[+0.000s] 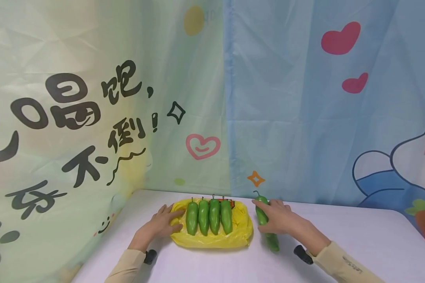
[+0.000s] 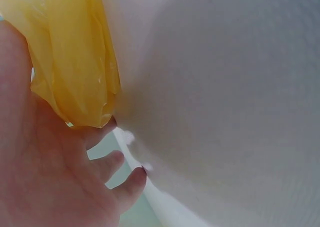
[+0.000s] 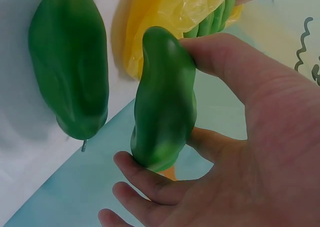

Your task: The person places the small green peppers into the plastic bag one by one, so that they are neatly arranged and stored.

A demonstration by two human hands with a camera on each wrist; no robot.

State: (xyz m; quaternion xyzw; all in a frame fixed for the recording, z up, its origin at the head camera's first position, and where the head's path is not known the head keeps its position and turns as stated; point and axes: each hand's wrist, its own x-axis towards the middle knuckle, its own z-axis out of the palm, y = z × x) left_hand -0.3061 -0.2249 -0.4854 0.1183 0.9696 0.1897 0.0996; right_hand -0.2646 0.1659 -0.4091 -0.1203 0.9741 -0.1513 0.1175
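My right hand (image 1: 279,216) holds a green pepper (image 3: 165,99) between thumb and fingers, to the right of a yellow plastic bag (image 1: 212,243). A second green pepper (image 3: 70,62) lies on the table below it; in the head view its lower end (image 1: 272,241) shows beneath my hand. Several more green peppers (image 1: 214,217) lie side by side on the bag, stems pointing away from me. At the bag's left edge rests my left hand (image 1: 161,222), thumb and fingers spread apart. In the left wrist view, the bag's folded edge (image 2: 77,62) sits against that hand.
The white table (image 1: 205,265) carries the bag and peppers. Behind it hangs a printed fabric backdrop (image 1: 269,118) reaching down to the table's back edge, with another patterned panel (image 1: 56,165) along the left side.
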